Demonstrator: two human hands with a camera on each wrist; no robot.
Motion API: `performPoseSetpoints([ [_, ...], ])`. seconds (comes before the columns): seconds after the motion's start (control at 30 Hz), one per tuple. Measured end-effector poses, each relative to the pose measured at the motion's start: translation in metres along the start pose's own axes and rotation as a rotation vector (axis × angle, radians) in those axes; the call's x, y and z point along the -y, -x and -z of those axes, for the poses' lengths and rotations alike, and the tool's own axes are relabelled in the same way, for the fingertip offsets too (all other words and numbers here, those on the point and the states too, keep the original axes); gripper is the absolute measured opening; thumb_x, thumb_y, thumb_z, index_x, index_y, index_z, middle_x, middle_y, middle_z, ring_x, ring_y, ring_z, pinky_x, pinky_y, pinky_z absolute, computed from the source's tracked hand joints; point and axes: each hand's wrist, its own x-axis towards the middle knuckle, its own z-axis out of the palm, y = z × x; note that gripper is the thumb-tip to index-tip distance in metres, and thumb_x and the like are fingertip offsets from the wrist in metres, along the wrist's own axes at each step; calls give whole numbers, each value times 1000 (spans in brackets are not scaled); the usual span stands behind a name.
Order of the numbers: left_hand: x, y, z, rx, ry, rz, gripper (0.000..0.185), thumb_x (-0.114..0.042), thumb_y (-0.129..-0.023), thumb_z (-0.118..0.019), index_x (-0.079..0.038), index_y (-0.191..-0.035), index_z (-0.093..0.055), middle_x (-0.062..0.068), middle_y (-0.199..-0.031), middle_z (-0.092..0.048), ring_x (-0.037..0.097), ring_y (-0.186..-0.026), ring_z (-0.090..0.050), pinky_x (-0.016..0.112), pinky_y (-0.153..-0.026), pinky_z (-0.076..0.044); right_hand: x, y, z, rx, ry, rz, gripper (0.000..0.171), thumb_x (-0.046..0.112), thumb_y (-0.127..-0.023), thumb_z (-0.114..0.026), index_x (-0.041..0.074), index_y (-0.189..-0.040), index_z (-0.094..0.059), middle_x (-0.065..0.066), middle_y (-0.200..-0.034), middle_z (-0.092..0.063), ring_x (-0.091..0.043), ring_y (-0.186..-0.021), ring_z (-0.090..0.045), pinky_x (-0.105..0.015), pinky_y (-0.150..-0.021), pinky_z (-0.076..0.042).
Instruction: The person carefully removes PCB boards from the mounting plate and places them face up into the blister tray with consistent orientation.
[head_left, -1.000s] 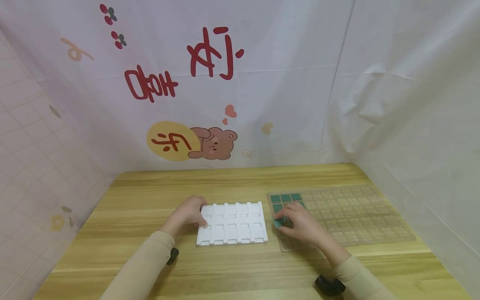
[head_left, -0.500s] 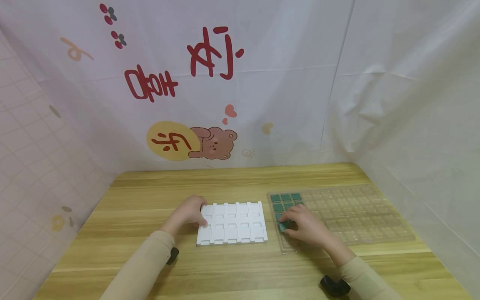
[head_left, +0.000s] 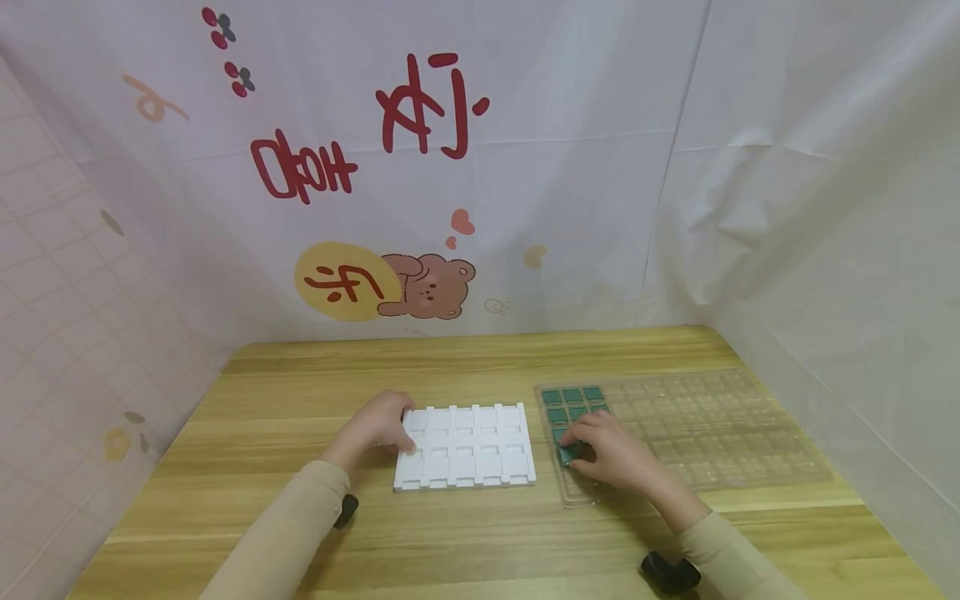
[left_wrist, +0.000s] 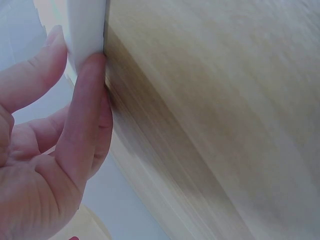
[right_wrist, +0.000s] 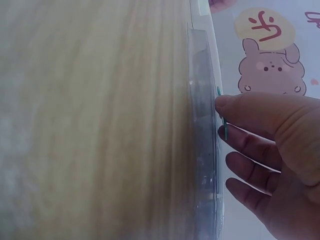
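Note:
My left hand (head_left: 378, 421) holds the left edge of a white tray (head_left: 465, 446) with two rows of shallow recesses. In the left wrist view the thumb lies along one side of the tray's edge (left_wrist: 86, 30), with fingers against the other. My right hand (head_left: 611, 450) is over the left end of a clear plastic tray (head_left: 697, 429). Its thumb and index finger pinch a thin green square piece (head_left: 567, 456), seen edge-on as a green sliver (right_wrist: 225, 130) in the right wrist view. The other right fingers are spread apart from it.
More green squares (head_left: 572, 395) sit in the clear tray's left columns, partly hidden by the right hand. Both trays lie on a wooden table (head_left: 450, 542), a narrow gap between them. A printed white curtain (head_left: 570, 167) hangs behind.
Over the last second my right hand has moved slightly nearer and to the right along the clear tray, with the green piece settling lower in its grip. The left hand stays put.

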Motion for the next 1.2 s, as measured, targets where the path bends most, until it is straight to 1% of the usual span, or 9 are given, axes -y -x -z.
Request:
performPoseSetpoints([
  [0.17,-2,3,1,6,8,-2,61,6,-64,-87,9,-119,-61,15,-98,-61,18,-64,-62,27,-53,-57,0,0,0,8,-2,-11,24,12,-77,-83,15,-98,-72,2,-103,-66,-26,-104,-58,-46,-90,-51],
  [0.33,-4,4,2,6,3,-4,59,6,-64,-88,8,-117,-62,13,-94,-61,18,-64,-61,28,-53,-57,-1,0,0,12,4,-10,23,12,-77,-83,15,-98,-72,2,-103,-66,-26,-104,-58,-46,-90,-51],
  [0.5,-4,5,2,3,-5,-7,59,5,-63,-88,8,-116,-63,13,-92,-61,18,-61,-62,28,-52,-57,0,0,0,19,7,-5,24,13,-77,-82,15,-99,-72,2,-103,-66,-27,-104,-58,-47,-91,-50],
  [0.7,-4,5,2,-2,-15,-9,60,4,-64,-88,8,-118,-62,13,-91,-61,18,-59,-61,28,-52,-56,0,0,0,33,11,-21,24,15,-79,-82,16,-101,-72,2,-105,-66,-27,-106,-58,-47,-91,-51],
  [0.83,-4,6,2,1,-3,6,63,4,-65,-88,8,-122,-61,15,-96,-62,18,-59,-61,28,-53,-56,0,1,1,38,1,-24,23,15,-81,-80,15,-102,-73,2,-105,-66,-26,-106,-59,-46,-91,-51],
  [0.93,-3,5,1,0,8,5,64,5,-65,-88,9,-123,-60,18,-101,-62,18,-61,-61,28,-53,-56,1,2,2,36,-12,-23,21,15,-82,-79,15,-103,-72,3,-105,-67,-25,-106,-59,-46,-90,-52],
  [1.1,0,4,-2,-2,43,-2,67,7,-65,-87,10,-126,-58,22,-113,-59,18,-61,-62,27,-53,-57,3,4,7,9,-25,-30,22,16,-83,-79,15,-104,-72,3,-106,-67,-24,-106,-60,-45,-89,-53],
  [1.2,1,4,-3,-4,50,-12,68,7,-66,-86,10,-127,-58,25,-119,-57,19,-66,-63,27,-54,-57,5,4,10,-12,-25,-28,23,15,-83,-80,14,-104,-72,4,-106,-68,-24,-105,-61,-45,-88,-54],
])
